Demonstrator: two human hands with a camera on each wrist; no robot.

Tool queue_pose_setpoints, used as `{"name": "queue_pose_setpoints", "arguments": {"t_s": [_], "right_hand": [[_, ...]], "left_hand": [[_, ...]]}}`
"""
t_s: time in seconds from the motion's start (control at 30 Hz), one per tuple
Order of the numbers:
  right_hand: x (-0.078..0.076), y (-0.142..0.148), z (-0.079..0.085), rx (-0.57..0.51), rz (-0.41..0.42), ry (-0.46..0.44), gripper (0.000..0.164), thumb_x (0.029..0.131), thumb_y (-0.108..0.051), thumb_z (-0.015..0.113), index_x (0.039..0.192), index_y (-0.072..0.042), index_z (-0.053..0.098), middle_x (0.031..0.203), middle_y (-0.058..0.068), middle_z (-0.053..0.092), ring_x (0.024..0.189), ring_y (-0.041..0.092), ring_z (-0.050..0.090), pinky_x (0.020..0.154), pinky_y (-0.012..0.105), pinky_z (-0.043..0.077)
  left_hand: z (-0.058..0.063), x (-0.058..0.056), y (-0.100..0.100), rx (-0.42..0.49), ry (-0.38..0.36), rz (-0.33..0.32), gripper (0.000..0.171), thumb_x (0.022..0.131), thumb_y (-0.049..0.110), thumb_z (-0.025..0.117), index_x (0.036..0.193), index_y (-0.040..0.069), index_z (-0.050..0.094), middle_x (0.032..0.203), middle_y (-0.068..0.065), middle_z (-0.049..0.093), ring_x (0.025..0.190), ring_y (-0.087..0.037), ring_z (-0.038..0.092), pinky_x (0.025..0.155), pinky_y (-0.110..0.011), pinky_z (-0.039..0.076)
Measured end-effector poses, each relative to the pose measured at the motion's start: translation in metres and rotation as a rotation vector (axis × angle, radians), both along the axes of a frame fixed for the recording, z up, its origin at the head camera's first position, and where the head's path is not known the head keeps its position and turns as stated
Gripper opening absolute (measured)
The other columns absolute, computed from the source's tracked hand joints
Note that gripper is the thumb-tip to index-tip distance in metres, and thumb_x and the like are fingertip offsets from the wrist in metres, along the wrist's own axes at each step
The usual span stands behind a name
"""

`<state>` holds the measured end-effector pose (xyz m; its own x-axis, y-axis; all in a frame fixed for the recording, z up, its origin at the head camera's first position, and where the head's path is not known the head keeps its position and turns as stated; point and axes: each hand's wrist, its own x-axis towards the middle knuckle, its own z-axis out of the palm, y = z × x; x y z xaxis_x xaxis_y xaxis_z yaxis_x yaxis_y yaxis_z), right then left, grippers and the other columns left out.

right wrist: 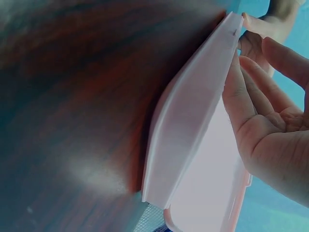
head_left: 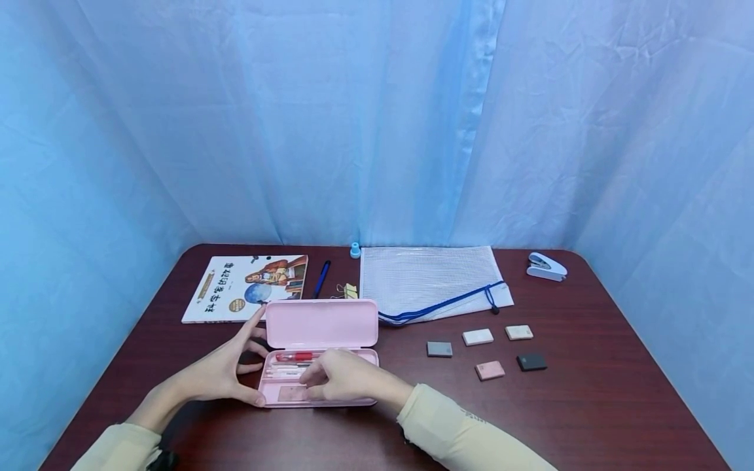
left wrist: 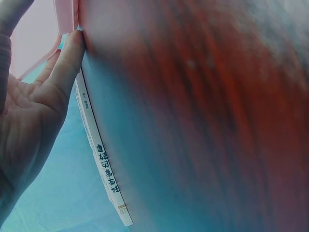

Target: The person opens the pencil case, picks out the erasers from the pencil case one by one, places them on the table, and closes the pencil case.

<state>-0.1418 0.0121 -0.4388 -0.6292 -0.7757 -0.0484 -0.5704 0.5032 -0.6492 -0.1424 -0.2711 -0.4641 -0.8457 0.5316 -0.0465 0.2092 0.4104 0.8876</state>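
Note:
A pink pencil case (head_left: 322, 324) lies with its lid raised. Inside its tray are a red pen (head_left: 294, 356), several pale pens (head_left: 283, 371) and, in the front compartment, a pink rectangular eraser (head_left: 291, 394). My left hand (head_left: 220, 369) spreads around the case's left end, thumb at the front corner and index finger up by the lid; its straight fingers touch the case in the left wrist view. My right hand (head_left: 344, 376) reaches into the tray, fingertips just right of the pink eraser. In the right wrist view its loosely bent fingers (right wrist: 239, 92) dip over the case wall.
Right of the case lie several small eraser-like blocks: grey (head_left: 439, 349), white (head_left: 478, 337), cream (head_left: 519, 332), pink (head_left: 490, 370) and black (head_left: 532, 362). Behind are a book (head_left: 235, 288), blue pen (head_left: 321, 279), yellow binder clip (head_left: 350, 291), mesh zip pouch (head_left: 427, 281) and stapler (head_left: 546, 267).

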Motion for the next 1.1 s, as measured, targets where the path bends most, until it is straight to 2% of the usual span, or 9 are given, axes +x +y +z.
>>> {"name": "queue_pose_setpoints", "arguments": {"t_s": [0.13,0.27,0.43,0.57,0.7,1.1], "right_hand": [[-0.0008,0.0004,-0.0007,0.001,-0.002,-0.008,0.022,0.091,-0.020,0.077,0.110,-0.009,0.080,0.099,-0.007,0.075,0.089,-0.007,0.061,0.077,0.008,0.047],[-0.0015,0.0006,-0.0007,-0.003,0.001,-0.029,0.022,0.091,-0.018,0.076,0.110,-0.008,0.079,0.098,-0.006,0.076,0.088,-0.007,0.061,0.077,0.009,0.048],[-0.0018,-0.0010,-0.0015,-0.021,0.010,-0.062,0.021,0.091,-0.017,0.076,0.110,-0.007,0.079,0.094,-0.007,0.076,0.085,-0.009,0.062,0.076,0.008,0.049],[-0.0016,-0.0022,-0.0020,-0.050,0.002,-0.107,0.022,0.091,-0.015,0.077,0.111,-0.006,0.078,0.094,-0.006,0.076,0.084,-0.008,0.063,0.076,0.008,0.050],[-0.0007,-0.0028,-0.0015,-0.071,-0.015,-0.152,0.023,0.090,-0.012,0.077,0.112,-0.006,0.078,0.092,-0.007,0.076,0.082,-0.007,0.064,0.074,0.009,0.050],[-0.0026,-0.0088,-0.0068,-0.082,-0.020,-0.137,0.023,0.086,-0.009,0.081,0.109,-0.005,0.078,0.080,-0.009,0.072,0.070,-0.010,0.059,0.069,0.008,0.049]], "left_hand": [[-0.0002,-0.0005,0.0000,-0.001,-0.004,0.003,0.141,0.069,0.017,0.096,0.161,0.040,-0.009,0.143,-0.019,0.033,0.119,-0.037,0.050,0.092,-0.036,0.058],[-0.0007,-0.0014,0.0007,-0.008,-0.006,0.001,0.141,0.069,0.018,0.096,0.162,0.035,-0.009,0.142,-0.018,0.034,0.119,-0.037,0.051,0.092,-0.036,0.057],[-0.0009,-0.0012,0.0004,-0.012,-0.009,0.007,0.140,0.070,0.019,0.096,0.162,0.034,-0.008,0.142,-0.019,0.034,0.119,-0.037,0.050,0.092,-0.036,0.058],[-0.0007,-0.0006,-0.0005,-0.009,-0.010,0.007,0.140,0.070,0.018,0.096,0.162,0.033,-0.009,0.141,-0.019,0.034,0.119,-0.037,0.050,0.092,-0.036,0.058],[-0.0007,-0.0001,-0.0012,-0.008,-0.010,0.006,0.140,0.070,0.018,0.096,0.162,0.035,-0.008,0.141,-0.019,0.034,0.119,-0.037,0.050,0.092,-0.036,0.058],[-0.0010,-0.0007,-0.0012,-0.017,0.000,0.005,0.141,0.069,0.019,0.096,0.162,0.034,-0.008,0.141,-0.018,0.034,0.119,-0.037,0.051,0.092,-0.036,0.058]]}}
